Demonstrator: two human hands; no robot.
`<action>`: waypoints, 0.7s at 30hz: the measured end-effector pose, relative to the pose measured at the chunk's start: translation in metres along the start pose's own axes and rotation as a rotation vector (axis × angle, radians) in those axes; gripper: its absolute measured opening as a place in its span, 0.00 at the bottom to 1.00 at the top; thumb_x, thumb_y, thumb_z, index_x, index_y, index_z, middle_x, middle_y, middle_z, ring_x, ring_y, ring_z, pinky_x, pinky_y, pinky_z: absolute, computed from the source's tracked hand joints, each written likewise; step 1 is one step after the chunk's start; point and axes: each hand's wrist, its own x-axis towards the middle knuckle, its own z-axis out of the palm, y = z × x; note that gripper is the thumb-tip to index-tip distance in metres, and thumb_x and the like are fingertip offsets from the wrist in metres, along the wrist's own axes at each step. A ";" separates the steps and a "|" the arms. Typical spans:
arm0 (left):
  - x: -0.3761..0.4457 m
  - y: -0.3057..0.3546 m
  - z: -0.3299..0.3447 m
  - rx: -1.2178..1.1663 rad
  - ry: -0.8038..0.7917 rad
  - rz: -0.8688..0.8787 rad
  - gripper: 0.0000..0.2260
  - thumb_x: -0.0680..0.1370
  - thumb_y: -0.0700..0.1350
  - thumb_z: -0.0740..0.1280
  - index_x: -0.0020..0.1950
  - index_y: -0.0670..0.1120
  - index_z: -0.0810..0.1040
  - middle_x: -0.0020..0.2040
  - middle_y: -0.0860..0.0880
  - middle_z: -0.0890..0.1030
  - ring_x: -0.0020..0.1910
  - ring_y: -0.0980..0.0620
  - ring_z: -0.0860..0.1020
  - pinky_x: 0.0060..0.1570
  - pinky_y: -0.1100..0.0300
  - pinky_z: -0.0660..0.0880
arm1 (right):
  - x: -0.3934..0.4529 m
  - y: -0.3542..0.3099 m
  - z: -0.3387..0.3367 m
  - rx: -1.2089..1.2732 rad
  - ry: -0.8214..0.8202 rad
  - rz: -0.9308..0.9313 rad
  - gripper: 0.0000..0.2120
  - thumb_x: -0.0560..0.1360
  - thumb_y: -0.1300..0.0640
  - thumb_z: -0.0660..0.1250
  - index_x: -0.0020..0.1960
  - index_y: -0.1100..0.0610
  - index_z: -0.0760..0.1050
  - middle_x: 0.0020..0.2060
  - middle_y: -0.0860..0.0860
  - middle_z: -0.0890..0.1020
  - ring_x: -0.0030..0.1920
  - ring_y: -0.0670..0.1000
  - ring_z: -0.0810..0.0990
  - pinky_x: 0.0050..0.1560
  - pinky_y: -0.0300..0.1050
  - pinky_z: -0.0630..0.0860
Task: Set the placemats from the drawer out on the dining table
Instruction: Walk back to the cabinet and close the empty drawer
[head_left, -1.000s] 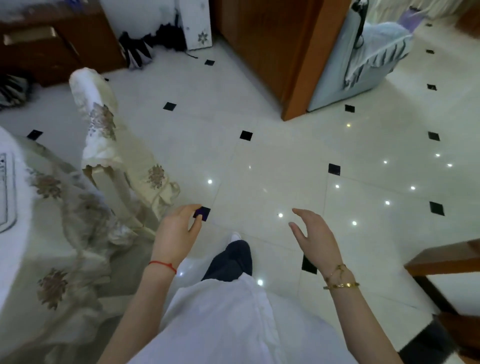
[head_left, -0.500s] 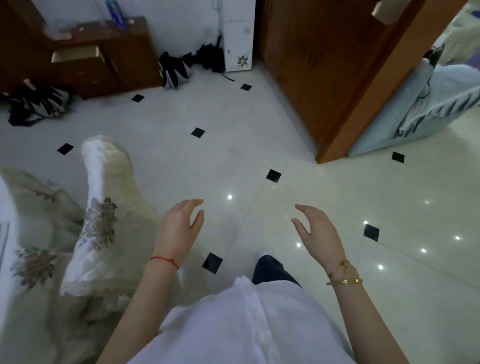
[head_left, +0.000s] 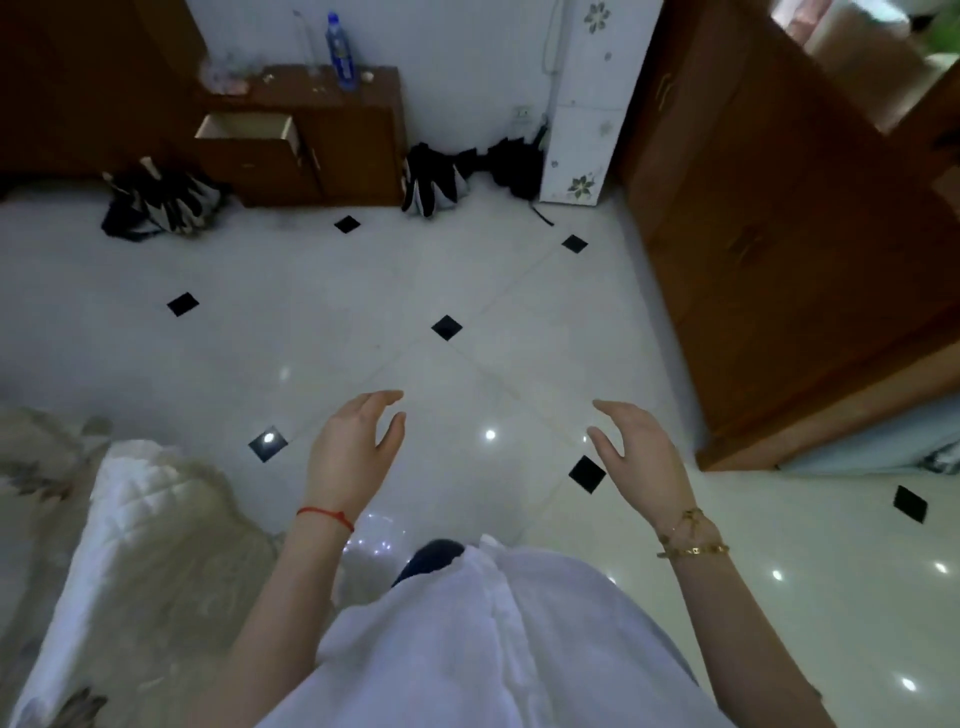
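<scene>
A low brown cabinet (head_left: 332, 150) stands against the far wall, and its top drawer (head_left: 247, 129) is pulled open; I cannot see inside it. My left hand (head_left: 353, 452) and my right hand (head_left: 639, 457) hover empty over the tiled floor, fingers relaxed and slightly bent, palms facing each other. No placemat is in view. A cloth-covered chair (head_left: 135, 545) is at my lower left, and an edge of the covered dining table (head_left: 26, 467) shows at the far left.
A plastic bottle (head_left: 340, 52) stands on the cabinet. Dark folded umbrellas (head_left: 431, 179) and a striped bag (head_left: 161, 202) lie on the floor by the wall. A large wooden wardrobe (head_left: 779, 234) fills the right side. A white flowered panel (head_left: 582, 104) leans in the corner.
My view has swung up and left, from the floor towards the cabinet with the open drawer. The chair slid to the lower left. Both hands stay empty in front of me.
</scene>
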 end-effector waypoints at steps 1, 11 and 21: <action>0.018 -0.002 0.000 0.010 0.012 -0.021 0.13 0.78 0.45 0.65 0.62 0.44 0.78 0.57 0.46 0.81 0.55 0.47 0.79 0.56 0.60 0.72 | 0.028 0.000 -0.002 -0.005 -0.011 -0.022 0.18 0.79 0.52 0.62 0.67 0.57 0.72 0.62 0.52 0.77 0.64 0.52 0.73 0.63 0.38 0.63; 0.193 -0.060 0.019 0.019 0.077 -0.238 0.12 0.78 0.43 0.66 0.61 0.43 0.78 0.57 0.46 0.81 0.56 0.47 0.79 0.56 0.60 0.71 | 0.263 -0.020 0.045 0.053 -0.143 -0.139 0.18 0.79 0.52 0.63 0.67 0.56 0.72 0.62 0.52 0.77 0.64 0.51 0.72 0.62 0.37 0.63; 0.459 -0.126 -0.030 0.071 0.192 -0.246 0.12 0.78 0.44 0.66 0.60 0.45 0.79 0.56 0.47 0.82 0.55 0.47 0.80 0.53 0.57 0.74 | 0.543 -0.119 0.066 0.087 -0.099 -0.228 0.18 0.79 0.53 0.63 0.67 0.57 0.72 0.62 0.52 0.77 0.63 0.50 0.73 0.61 0.33 0.62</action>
